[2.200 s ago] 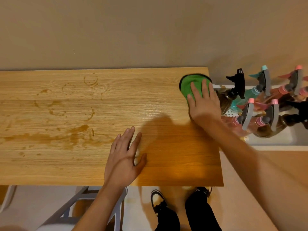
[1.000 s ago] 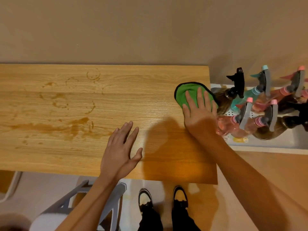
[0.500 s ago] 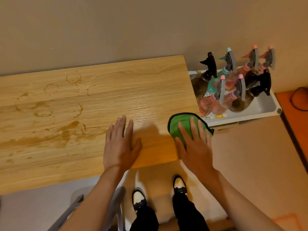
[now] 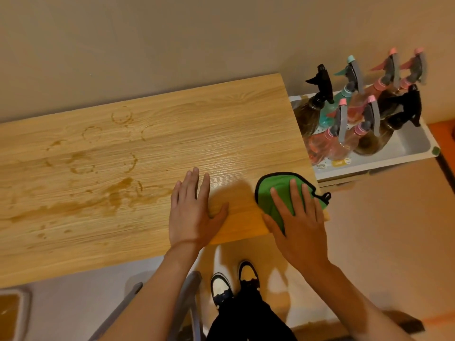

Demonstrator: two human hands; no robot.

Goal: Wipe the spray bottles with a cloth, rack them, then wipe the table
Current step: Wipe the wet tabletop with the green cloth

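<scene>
Cloth flat under spread right hand, at counter corner. Left hand spread flat alongside, empty. Stains lie well left of it. Risk: cloth slips over the edge; stains get missed.

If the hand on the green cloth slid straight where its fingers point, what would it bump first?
Probably just the wall: the right hand on the cloth points across bare table; the spray bottles sit to its right.

Plain domestic room — wood-grain table, bare wall, racked spray bottles.
</scene>
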